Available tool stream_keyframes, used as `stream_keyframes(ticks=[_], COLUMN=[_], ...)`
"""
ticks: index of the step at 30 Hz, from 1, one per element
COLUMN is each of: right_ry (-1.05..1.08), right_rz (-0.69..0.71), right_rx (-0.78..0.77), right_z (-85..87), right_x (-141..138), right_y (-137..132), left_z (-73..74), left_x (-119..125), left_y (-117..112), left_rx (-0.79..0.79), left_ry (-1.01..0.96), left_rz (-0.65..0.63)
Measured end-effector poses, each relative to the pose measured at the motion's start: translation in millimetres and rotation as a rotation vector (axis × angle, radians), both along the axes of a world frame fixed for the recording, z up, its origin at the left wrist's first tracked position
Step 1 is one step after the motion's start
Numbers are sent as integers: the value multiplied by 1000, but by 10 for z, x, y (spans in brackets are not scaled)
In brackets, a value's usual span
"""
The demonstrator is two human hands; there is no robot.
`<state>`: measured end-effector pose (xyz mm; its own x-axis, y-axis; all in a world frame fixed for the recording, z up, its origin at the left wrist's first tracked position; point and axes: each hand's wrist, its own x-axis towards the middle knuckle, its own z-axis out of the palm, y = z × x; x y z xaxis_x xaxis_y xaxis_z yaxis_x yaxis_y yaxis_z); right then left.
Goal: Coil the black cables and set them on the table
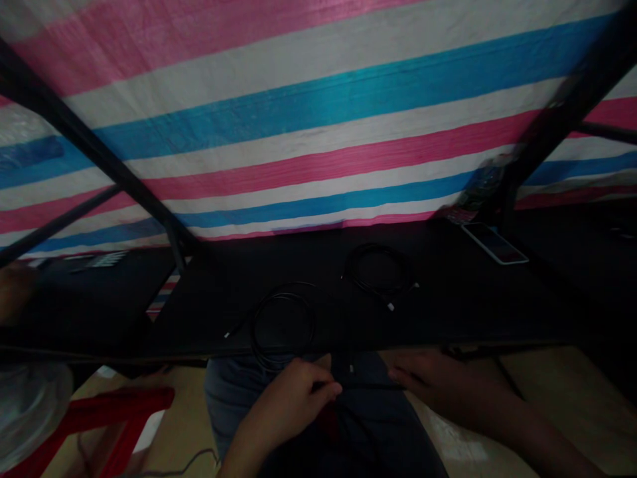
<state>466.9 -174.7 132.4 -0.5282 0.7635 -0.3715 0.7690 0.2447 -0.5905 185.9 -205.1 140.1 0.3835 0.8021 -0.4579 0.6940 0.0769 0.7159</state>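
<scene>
At our far left, a co-worker's hand (14, 291) shows blurred at the edge, its fingers too unclear to tell, over a side table (89, 305) bearing small pale pieces (107, 259). Below it are a pale rounded thing (32, 415) that we cannot make out and a red stool (119, 403). A dark post (114, 169) slants down to our black table (219, 265), with a striped sheet (298, 139) behind. On the table lies the left coil (253, 325), a loose ring reaching the front edge, one pale tip pointing left. Our left hand (298, 395) is above our jeans (223, 385), thumb and forefinger together, pinched on the black cable (368, 386). That cable runs nearly level, in front of the table, across to our right hand, just past a small plug (351, 367). The right coil (351, 269) lies farther back, bundled thicker, pale plugs at its near side. Our right hand (428, 378) has thumb and fingertips closed on the cable's other end, in dim light. Farther right, a phone (495, 243) lies tilted by another post (542, 133).
</scene>
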Motion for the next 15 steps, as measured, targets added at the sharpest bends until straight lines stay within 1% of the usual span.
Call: stream_keyframes(ticks=[4, 8, 11, 13, 15], right_ry=[66, 152, 178, 183, 209], right_rz=[41, 94, 130, 120, 104], right_rx=[-70, -119, -132, -113, -106], right_z=[-82, -74, -84, -140, -221], right_x=[-6, -104, -192, -200, -145], right_y=[-137, -201, -125, -33, 65], left_z=[-41, -5, 41, 65, 79], left_x=[-1, 105, 176, 172, 112], left_y=[0, 11, 26, 40, 57], left_rx=[-12, -31, 9, 56, 70], left_ry=[28, 18, -17, -35, -46], left_rz=[3, -38, -49, -18, 18])
